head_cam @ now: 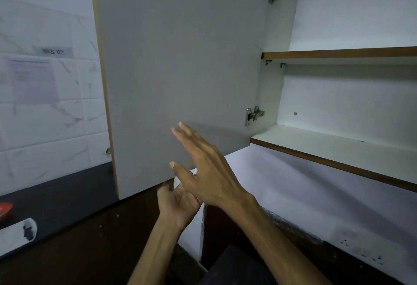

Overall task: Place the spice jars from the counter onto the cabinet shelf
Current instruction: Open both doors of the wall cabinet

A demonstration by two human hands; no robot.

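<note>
Grey cabinet door stands swung wide, both hands just below its lower edge — right hand flat-fingered, left hand loosely cupped, neither holding anything — so with no spice jars visible, fetching one for the bare bottom shelf likely comes next.

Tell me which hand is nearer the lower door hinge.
Right. The right hand reaches up across the open door, below-left of the lower hinge; the left hand sits lower, under the door's bottom edge.
</note>
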